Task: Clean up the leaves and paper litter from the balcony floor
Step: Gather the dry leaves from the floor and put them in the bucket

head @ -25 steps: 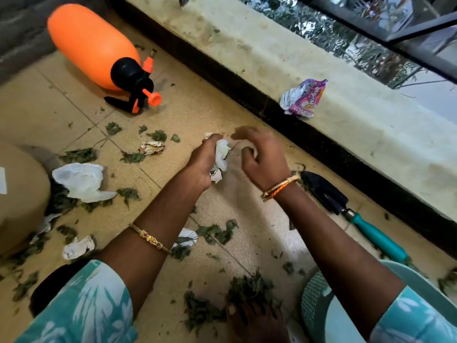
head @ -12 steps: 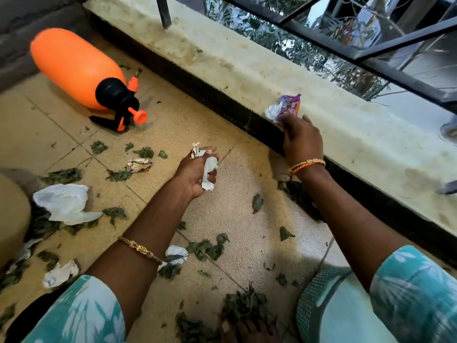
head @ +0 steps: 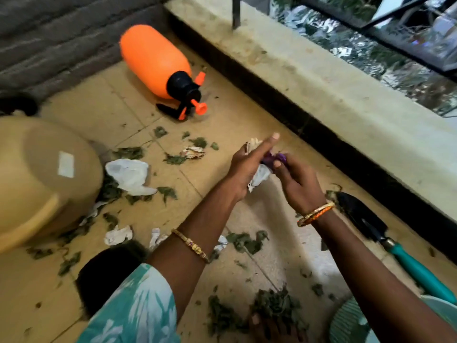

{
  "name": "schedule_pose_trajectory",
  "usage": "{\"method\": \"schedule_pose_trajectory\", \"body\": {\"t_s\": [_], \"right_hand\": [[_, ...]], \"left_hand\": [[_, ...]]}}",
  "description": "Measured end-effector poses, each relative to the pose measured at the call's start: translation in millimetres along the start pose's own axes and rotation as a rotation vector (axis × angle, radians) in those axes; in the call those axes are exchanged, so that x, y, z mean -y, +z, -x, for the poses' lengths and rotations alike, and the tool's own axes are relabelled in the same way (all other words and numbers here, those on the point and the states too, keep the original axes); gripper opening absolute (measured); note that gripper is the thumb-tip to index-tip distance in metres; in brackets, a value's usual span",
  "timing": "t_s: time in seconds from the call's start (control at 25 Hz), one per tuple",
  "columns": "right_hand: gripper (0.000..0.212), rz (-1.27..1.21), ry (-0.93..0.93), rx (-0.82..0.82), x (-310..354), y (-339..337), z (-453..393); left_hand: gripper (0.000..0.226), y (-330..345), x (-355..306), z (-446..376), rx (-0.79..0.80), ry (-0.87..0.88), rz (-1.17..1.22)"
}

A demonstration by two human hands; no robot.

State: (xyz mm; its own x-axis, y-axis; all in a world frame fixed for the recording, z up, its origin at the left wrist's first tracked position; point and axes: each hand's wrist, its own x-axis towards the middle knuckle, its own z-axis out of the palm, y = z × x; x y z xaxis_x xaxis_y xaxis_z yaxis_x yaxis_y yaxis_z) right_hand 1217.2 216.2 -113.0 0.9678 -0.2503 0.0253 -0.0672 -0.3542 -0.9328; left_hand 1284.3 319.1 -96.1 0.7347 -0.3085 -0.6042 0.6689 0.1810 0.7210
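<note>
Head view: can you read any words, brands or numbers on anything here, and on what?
None can be read.
Purple wrapper, pinched between both hands: crumpled and blurred, print unreadable.
White sticker on the tan tub: blank or too blurred to tell.
Orange sprayer: no text showing.
Printed scrap on the floor: too small.

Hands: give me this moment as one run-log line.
left hand: holds crumpled white paper | right hand: pinches purple wrapper against it | leaves, white paper scraps: on floor | step: gathering litter
</note>
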Motion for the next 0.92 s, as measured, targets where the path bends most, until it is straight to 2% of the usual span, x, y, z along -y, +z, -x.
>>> {"method": "schedule_pose_trajectory", "body": {"t_s": [0.04, 0.12, 0.24, 0.32, 0.36, 0.4, 0.52, 0.56, 0.68, 0.76, 0.92], "right_hand": [[0.019, -0.128, 0.084, 0.031, 1, 4, -1], [0.015, -0.343, 0.231, 0.077, 7, 12, -4], [0.009, -0.533, 0.364, 0.112, 21, 32, -8], [0.019, -0.543, 0.462, 0.110, 28, 54, -13], [0.021, -0.462, 0.476, 0.097, 28, 63, -18], [0.021, -0.307, 0.435, 0.081, 25, 72, -25], [0.009, 0.147, 0.123, 0.101, 20, 91, -50], [0.012, 0.276, -0.003, 0.156, 20, 99, -58], [0.044, 0.656, -0.316, 0.423, 16, 131, -80], [0.047, 0.751, -0.360, 0.490, 7, 150, -85], [0.020, 0.728, -0.464, 0.327, -10, 164, -82]], "left_hand": [[0.028, -6, 1, 2, -0.010, 0.018, -0.014], [0.039, -23, 2, 10, -0.008, 0.037, -0.008], [0.038, -46, 1, 19, -0.078, 0.055, 0.033], [0.022, -62, -2, 27, -0.202, 0.063, 0.096], [0.009, -71, -4, 29, -0.280, 0.060, 0.108], [0.002, -81, -6, 32, -0.354, 0.056, 0.101], [0.010, -120, -14, 36, -0.471, 0.058, 0.104], [0.013, -132, -17, 41, -0.473, 0.063, 0.141], [0.022, -162, -20, 53, -0.467, 0.036, 0.234], [0.031, -176, -18, 59, -0.480, 0.025, 0.212], [0.030, -194, -18, 71, -0.520, 0.022, 0.156]]}}
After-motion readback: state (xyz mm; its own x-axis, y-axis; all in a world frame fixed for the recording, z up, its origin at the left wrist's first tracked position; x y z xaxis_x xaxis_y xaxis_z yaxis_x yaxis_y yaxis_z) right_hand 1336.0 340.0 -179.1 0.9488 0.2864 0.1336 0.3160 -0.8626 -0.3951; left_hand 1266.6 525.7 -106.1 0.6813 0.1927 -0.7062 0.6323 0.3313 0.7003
